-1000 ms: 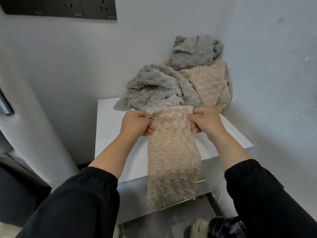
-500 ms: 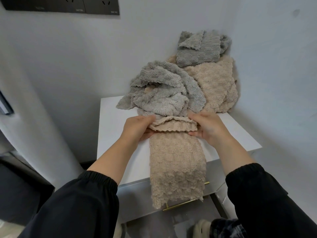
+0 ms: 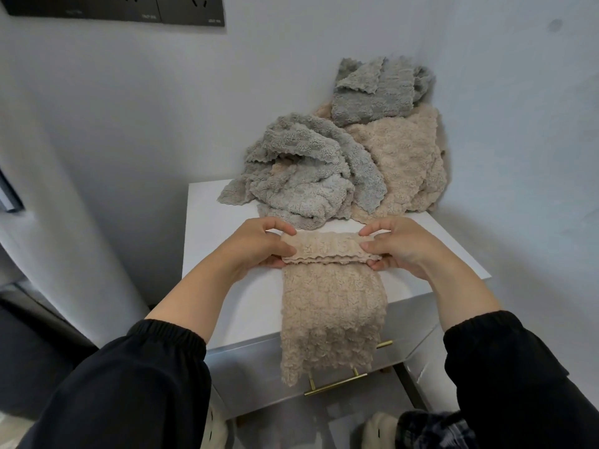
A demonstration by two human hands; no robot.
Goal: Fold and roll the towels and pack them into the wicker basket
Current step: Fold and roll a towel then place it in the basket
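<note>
A long folded beige towel (image 3: 332,306) lies on the white cabinet top (image 3: 210,234) and hangs over its front edge. Its far end is turned over into a short roll. My left hand (image 3: 259,246) pinches the roll's left end and my right hand (image 3: 398,244) pinches its right end. Behind them lies a crumpled grey towel (image 3: 301,176). Further back a beige towel (image 3: 402,163) is piled in the corner with a second grey towel (image 3: 376,92) on top of it. No wicker basket is in view.
The cabinet stands in a corner between two white walls. A drawer with a gold handle (image 3: 337,384) sits below the top's front edge. Dark wall sockets (image 3: 129,9) are at the upper left. Slippers (image 3: 379,432) show on the floor.
Both hands have turned the beige towel's far end over toward me, starting a roll, and have drawn it away from the grey towel.
</note>
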